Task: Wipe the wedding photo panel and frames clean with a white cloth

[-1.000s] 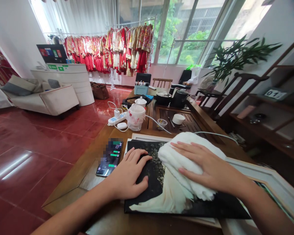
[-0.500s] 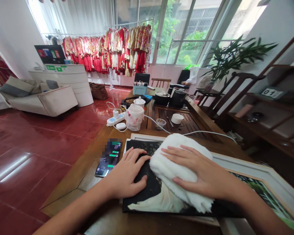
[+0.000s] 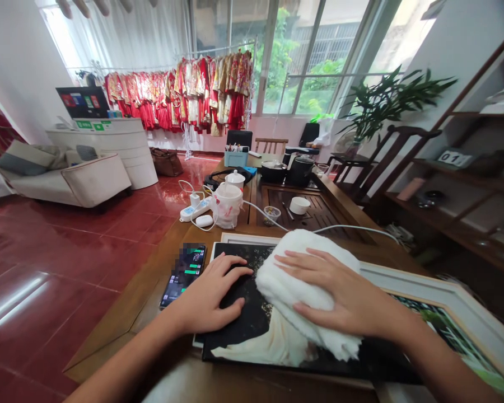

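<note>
- Pressing a white towel (image 3: 302, 280) on a dark picture (image 3: 252, 319), right hand (image 3: 340, 296) lies flat, open.
- Left hand (image 3: 205, 296) rests open on the picture.
- Phone (image 3: 183, 274) just left; teapot (image 3: 227, 204) behind, on the wooden counter (image 3: 151, 291); red tiled floor (image 3: 46, 268).

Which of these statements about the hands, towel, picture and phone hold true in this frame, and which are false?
1. The right hand lies flat on a white towel. True.
2. The left hand holds the phone. False: it rests on the dark picture; the phone lies beside it.
3. The towel sits on the picture. True.
4. The phone screen is dark. False: it is lit.
</note>
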Demonstrator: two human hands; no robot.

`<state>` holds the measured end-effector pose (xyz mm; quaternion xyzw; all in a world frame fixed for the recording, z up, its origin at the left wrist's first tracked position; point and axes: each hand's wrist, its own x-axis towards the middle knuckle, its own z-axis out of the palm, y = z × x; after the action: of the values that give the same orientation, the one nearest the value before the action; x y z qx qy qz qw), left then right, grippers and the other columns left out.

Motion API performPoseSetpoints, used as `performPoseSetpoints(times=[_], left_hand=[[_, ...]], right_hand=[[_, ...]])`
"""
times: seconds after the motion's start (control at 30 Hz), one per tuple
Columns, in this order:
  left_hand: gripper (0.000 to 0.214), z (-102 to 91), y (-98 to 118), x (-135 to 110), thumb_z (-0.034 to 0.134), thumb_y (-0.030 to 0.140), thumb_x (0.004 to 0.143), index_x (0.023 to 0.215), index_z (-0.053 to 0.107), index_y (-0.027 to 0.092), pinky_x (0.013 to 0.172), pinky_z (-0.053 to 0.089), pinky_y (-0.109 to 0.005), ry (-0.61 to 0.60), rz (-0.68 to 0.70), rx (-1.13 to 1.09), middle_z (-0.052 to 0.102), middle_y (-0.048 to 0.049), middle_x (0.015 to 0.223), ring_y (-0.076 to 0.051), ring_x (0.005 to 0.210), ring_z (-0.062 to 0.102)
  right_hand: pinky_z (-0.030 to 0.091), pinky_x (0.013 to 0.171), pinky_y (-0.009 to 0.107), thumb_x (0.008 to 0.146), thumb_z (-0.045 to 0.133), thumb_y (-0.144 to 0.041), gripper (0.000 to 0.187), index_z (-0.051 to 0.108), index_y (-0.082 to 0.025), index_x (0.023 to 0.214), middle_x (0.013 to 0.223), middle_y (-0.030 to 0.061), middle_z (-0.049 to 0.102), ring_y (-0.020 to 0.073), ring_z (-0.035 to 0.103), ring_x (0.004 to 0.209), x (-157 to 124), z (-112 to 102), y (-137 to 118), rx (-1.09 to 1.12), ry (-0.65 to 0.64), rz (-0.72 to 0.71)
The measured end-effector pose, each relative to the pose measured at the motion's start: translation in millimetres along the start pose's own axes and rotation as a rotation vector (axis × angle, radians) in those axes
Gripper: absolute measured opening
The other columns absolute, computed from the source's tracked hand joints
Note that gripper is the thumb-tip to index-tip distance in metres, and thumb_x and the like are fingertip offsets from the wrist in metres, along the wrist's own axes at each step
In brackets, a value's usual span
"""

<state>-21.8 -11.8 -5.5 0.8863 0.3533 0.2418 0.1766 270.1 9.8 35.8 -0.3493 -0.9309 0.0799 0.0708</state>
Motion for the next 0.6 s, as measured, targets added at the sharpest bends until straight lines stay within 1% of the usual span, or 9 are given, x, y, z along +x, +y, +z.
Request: performPoseSetpoints(times=[0.1, 0.17, 0.23, 0.3, 0.37, 0.43, 0.5, 0.53, 0.6], left_hand=[[0.043, -4.1, -5.2, 1.5, 0.053, 0.022, 0.09, 0.133, 0.047, 0.024, 0.112, 0.035, -0.04, 0.03, 0.002, 0.039, 0.045, -0.0092, 0.139, -0.024, 0.131, 0.042], [0.04, -9.3, -14.7, 2.7, 0.048, 0.024, 0.095, 0.134, 0.046, 0.023, 0.111, 0.035, -0.04, 0.071, -0.029, 0.105, 0.045, -0.0093, 0.138, -0.023, 0.13, 0.043], [0.039, -15.9, -30.7, 3.0, 0.043, 0.025, 0.097, 0.135, 0.045, 0.021, 0.111, 0.034, -0.042, 0.133, -0.112, 0.22, 0.046, -0.0108, 0.137, -0.024, 0.129, 0.043], [0.039, -22.5, -51.4, 1.0, 0.04, 0.025, 0.098, 0.136, 0.045, 0.019, 0.11, 0.033, -0.048, 0.199, -0.234, 0.38, 0.048, -0.012, 0.135, -0.027, 0.128, 0.042], [0.04, -27.5, -73.1, -3.9, 0.037, 0.024, 0.097, 0.136, 0.047, 0.019, 0.107, 0.034, -0.05, 0.184, -0.378, 0.502, 0.048, -0.0131, 0.134, -0.029, 0.127, 0.043], [0.041, -30.6, -90.9, -10.6, 0.037, 0.023, 0.096, 0.135, 0.05, 0.021, 0.106, 0.034, -0.051, 0.119, -0.513, 0.564, 0.048, -0.0133, 0.136, -0.031, 0.127, 0.042], [0.038, -33.2, -101.5, -16.7, 0.041, 0.021, 0.093, 0.127, 0.058, 0.021, 0.104, 0.034, -0.053, 0.089, -0.553, 0.56, 0.052, -0.013, 0.131, -0.033, 0.124, 0.046], [0.035, -35.0, -103.5, -18.7, 0.043, 0.02, 0.091, 0.121, 0.062, 0.022, 0.103, 0.035, -0.053, 0.075, -0.554, 0.55, 0.055, -0.0121, 0.127, -0.033, 0.122, 0.049], [0.028, -39.8, -100.6, -19.4, 0.045, 0.02, 0.09, 0.105, 0.068, 0.022, 0.102, 0.037, -0.051, 0.053, -0.528, 0.521, 0.061, -0.0096, 0.118, -0.03, 0.115, 0.054]], right_hand=[[0.019, 0.114, 0.063, 0.085, 0.059, -0.051, 0.063, 0.043, -0.033, 0.144, 0.148, 0.0055, 0.045, 0.0332, 0.042, 0.135, 0.4, -1.4, -7.7, 0.047, -0.009, -0.038], [0.019, 0.114, 0.062, 0.085, 0.059, -0.052, 0.064, 0.043, -0.033, 0.144, 0.149, 0.0055, 0.044, 0.0331, 0.041, 0.135, 0.1, -1.9, -8.4, 0.049, -0.022, -0.04], [0.02, 0.115, 0.061, 0.085, 0.059, -0.052, 0.065, 0.043, -0.031, 0.144, 0.149, 0.006, 0.043, 0.0337, 0.04, 0.136, -0.6, -2.2, -7.0, 0.055, -0.031, -0.037], [0.021, 0.115, 0.06, 0.084, 0.061, -0.052, 0.065, 0.044, -0.031, 0.144, 0.148, 0.006, 0.044, 0.0346, 0.04, 0.136, -1.3, -2.4, -5.6, 0.069, -0.023, -0.033], [0.021, 0.115, 0.059, 0.083, 0.062, -0.052, 0.065, 0.046, -0.033, 0.143, 0.147, 0.005, 0.046, 0.035, 0.041, 0.135, -1.7, -2.3, -5.5, 0.08, -0.001, -0.024], [0.021, 0.115, 0.059, 0.083, 0.062, -0.051, 0.064, 0.046, -0.033, 0.142, 0.147, 0.0046, 0.047, 0.0344, 0.042, 0.135, -1.9, -2.1, -6.3, 0.08, 0.011, -0.021], [0.021, 0.115, 0.058, 0.084, 0.062, -0.05, 0.063, 0.047, -0.031, 0.142, 0.146, 0.0055, 0.047, 0.0337, 0.042, 0.134, -1.9, -2.1, -7.0, 0.078, 0.013, -0.03], [0.022, 0.116, 0.057, 0.084, 0.062, -0.05, 0.063, 0.047, -0.031, 0.142, 0.146, 0.0058, 0.047, 0.0335, 0.042, 0.134, -1.9, -2.1, -7.1, 0.078, 0.012, -0.035], [0.022, 0.115, 0.057, 0.084, 0.062, -0.05, 0.064, 0.046, -0.031, 0.143, 0.147, 0.0052, 0.047, 0.0335, 0.042, 0.135, -2.0, -2.2, -7.2, 0.079, 0.01, -0.034]])
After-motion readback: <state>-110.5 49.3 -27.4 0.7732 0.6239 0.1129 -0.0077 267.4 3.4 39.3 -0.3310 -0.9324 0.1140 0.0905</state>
